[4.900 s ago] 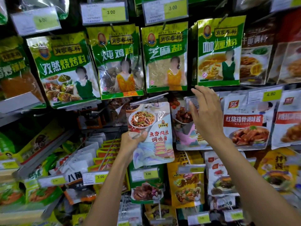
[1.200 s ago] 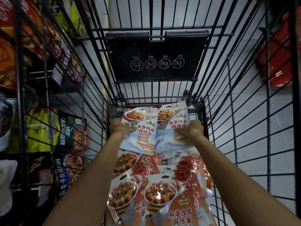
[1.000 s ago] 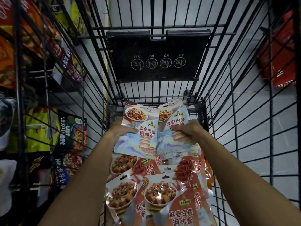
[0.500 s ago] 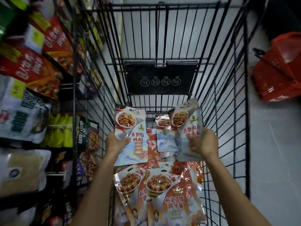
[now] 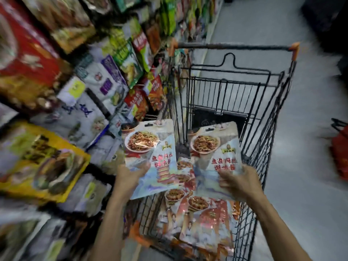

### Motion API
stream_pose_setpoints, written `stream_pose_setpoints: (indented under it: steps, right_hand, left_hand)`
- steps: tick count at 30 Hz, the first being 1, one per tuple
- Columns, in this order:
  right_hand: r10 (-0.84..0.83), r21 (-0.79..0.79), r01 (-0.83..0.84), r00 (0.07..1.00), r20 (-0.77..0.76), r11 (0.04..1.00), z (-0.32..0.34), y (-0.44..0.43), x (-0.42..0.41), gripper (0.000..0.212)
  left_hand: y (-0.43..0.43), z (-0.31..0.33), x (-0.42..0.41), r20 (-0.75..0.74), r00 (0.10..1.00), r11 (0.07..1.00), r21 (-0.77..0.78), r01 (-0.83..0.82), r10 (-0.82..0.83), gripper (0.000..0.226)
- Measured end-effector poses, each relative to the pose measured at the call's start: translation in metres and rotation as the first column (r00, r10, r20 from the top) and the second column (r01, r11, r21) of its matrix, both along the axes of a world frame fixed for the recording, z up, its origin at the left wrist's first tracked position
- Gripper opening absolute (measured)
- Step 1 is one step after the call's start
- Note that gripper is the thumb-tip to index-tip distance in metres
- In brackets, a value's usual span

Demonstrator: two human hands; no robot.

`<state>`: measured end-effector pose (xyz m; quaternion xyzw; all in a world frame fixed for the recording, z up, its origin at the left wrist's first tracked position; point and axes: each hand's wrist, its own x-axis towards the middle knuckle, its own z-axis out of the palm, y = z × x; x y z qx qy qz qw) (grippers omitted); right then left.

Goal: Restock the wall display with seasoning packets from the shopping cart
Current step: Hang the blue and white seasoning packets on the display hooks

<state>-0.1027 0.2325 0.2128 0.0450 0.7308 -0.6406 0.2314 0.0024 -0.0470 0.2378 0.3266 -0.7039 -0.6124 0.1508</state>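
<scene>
Grey floor [image 5: 305, 185], pale and smooth, fills the field from 12 to 5 o'clock. A red basket [image 5: 339, 159] sits on it at the 3 o'clock edge, cut off by the frame, with a black handle [image 5: 337, 122] showing above its rim. A dark, blurred mass [image 5: 323, 21] at 1 o'clock cannot be identified.
</scene>
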Motion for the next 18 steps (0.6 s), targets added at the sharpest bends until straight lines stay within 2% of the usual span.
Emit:
stream_pose_setpoints:
  steps: [2,6,10,13,18]
  right_hand:
    - [0.068,-0.069,-0.069,0.997,-0.028,0.995,0.026,-0.007,0.015,0.018]
    - [0.191,-0.197,-0.200,0.980,-0.061,0.960,0.071,-0.030,0.046,0.014]
    - [0.298,-0.312,-0.312,0.950,-0.093,0.897,0.111,-0.065,0.081,0.015]
    - [0.405,-0.348,-0.428,0.903,-0.140,0.834,0.142,-0.096,0.115,0.026]
    - [0.551,-0.388,-0.610,0.792,-0.264,0.691,0.187,-0.152,0.188,0.028]
  left_hand:
    - [0.004,0.036,0.039,-0.050,0.996,0.998,-0.015,-0.069,0.068,0.015]
    - [0.002,0.093,0.121,-0.143,0.958,0.961,-0.091,-0.261,0.247,0.035]
    - [-0.002,0.140,0.200,-0.229,0.907,0.908,-0.148,-0.393,0.355,0.021]
    - [-0.005,0.173,0.271,-0.286,0.863,0.865,-0.170,-0.472,0.415,0.026]
    - [0.002,0.224,0.379,-0.429,0.742,0.731,-0.231,-0.641,0.515,0.022]
